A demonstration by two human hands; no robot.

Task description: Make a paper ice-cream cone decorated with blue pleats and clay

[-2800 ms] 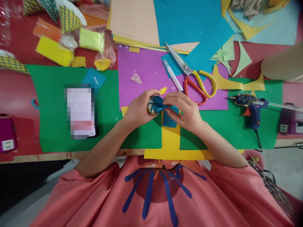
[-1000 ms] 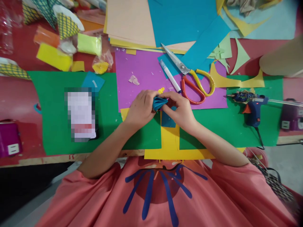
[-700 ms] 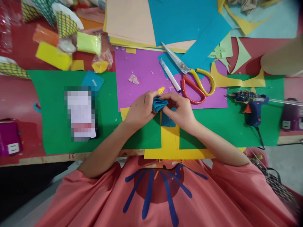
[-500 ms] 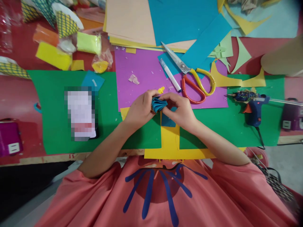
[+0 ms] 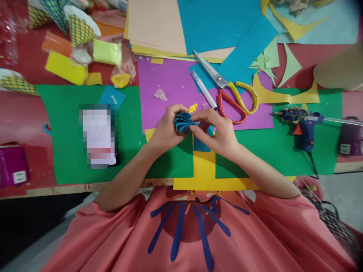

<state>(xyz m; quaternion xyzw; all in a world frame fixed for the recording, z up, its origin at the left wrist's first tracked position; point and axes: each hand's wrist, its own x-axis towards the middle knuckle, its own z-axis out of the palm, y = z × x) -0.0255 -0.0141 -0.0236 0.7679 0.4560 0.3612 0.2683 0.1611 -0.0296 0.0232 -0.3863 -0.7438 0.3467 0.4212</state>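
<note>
Seems past cutting at the desk (image 5: 17,109), with scissors (image 5: 219,79) and glue gun (image 5: 305,128) lying unheld; seems nearly through pleating too; cannot be judged on what remains, with one end covered; angles both forearms (image 5: 127,172) inward from the near edge; curls the left hand (image 5: 166,127) around a blue fan (image 5: 183,122), above the near edge of purple card (image 5: 167,77); holds the right hand (image 5: 220,131) opposite, with fingers (image 5: 196,130) narrowed to a pinch at its gathered end.

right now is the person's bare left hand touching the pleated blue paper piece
Touching. The head view shows the left hand cupped around the left side of the pleated blue paper piece, with no gap between them.
</note>
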